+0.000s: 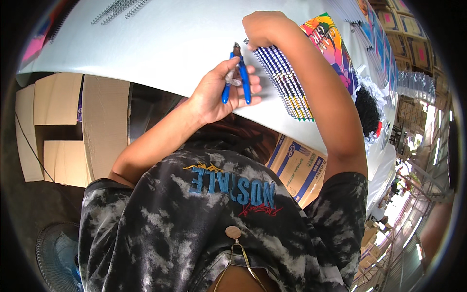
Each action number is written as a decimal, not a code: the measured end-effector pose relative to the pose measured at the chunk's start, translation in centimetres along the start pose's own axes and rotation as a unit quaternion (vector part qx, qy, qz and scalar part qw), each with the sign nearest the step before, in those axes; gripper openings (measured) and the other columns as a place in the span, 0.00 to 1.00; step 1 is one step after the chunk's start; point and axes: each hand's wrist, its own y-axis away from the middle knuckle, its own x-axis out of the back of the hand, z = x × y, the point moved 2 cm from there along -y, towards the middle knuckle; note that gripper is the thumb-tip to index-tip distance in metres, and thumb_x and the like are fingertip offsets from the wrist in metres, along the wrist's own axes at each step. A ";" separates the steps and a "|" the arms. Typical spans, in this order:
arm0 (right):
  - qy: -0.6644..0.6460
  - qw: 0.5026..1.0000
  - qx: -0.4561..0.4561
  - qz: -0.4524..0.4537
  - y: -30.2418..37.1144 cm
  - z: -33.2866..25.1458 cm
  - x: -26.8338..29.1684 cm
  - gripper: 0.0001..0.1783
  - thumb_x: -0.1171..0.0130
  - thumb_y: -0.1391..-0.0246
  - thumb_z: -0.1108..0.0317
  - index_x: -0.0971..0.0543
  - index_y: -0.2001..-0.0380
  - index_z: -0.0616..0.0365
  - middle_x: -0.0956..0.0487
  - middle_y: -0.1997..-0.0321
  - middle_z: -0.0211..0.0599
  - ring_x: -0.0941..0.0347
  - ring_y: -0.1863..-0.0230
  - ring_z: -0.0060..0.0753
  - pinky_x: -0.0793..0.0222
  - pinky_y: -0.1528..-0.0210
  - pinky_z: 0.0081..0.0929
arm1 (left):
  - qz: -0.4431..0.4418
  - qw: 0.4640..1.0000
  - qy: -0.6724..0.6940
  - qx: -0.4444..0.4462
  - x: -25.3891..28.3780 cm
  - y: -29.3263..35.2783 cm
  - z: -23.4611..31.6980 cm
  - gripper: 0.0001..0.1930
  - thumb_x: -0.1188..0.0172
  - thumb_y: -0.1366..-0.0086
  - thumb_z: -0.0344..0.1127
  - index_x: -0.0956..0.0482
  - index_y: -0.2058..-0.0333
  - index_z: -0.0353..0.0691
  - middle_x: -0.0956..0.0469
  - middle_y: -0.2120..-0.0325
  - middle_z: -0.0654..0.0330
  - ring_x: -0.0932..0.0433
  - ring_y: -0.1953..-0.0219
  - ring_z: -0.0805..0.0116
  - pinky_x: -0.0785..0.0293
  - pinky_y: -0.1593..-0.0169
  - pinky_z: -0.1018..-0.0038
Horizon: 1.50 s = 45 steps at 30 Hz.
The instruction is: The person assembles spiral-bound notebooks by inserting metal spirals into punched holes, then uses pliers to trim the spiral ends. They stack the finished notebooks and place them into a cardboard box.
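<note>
My left hand [214, 92] is turned palm up, with wire cutters [244, 78] resting between thumb and fingers. The cutters have blue handles and dark jaws that point away from me. A stack of spiral notebooks [284, 80] lies to the right, its coiled spines facing my left hand. A colourful cover [335, 53] shows on top, partly behind my right arm. My right hand [265, 30] is bent over the far end of the spines, fingers curled. A bit of wire pokes out near its fingertips; what they pinch is hidden.
Loose wire coils [116, 9] lie on the white table [146, 48] at the far left. More notebooks [374, 44] are stacked at the far right, near a dark tangled heap [367, 104]. Cardboard boxes [104, 121] stand below the table edge, and a fan [58, 253] is at lower left.
</note>
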 end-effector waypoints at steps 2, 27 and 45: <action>-0.023 1.000 0.013 -0.003 -0.7 0.7 -0.5 0.13 0.37 0.57 0.62 0.19 0.69 0.60 0.20 0.70 0.45 0.23 0.66 0.40 0.30 0.64 0.35 | 0.026 0.999 -0.022 0.021 -0.2 -0.3 -0.6 0.23 0.63 0.32 0.49 0.31 0.57 0.32 0.25 0.65 0.49 0.23 0.61 0.58 0.25 0.54 0.56; -0.150 0.987 0.030 -0.037 -2.7 0.8 -0.6 0.11 0.40 0.63 0.70 0.20 0.74 0.67 0.22 0.76 0.46 0.26 0.75 0.38 0.32 0.73 0.37 | 0.087 0.966 -0.236 0.066 -1.7 -1.0 0.5 0.27 0.67 0.31 0.55 0.30 0.59 0.35 0.25 0.71 0.55 0.21 0.68 0.63 0.22 0.69 0.71; -0.071 0.996 0.048 0.022 -3.7 1.3 -0.6 0.10 0.40 0.67 0.71 0.20 0.78 0.66 0.22 0.73 0.54 0.23 0.70 0.48 0.28 0.68 0.36 | 0.103 0.941 -0.316 0.064 -1.4 -1.5 1.7 0.27 0.66 0.32 0.57 0.30 0.58 0.36 0.27 0.73 0.58 0.22 0.68 0.63 0.23 0.66 0.70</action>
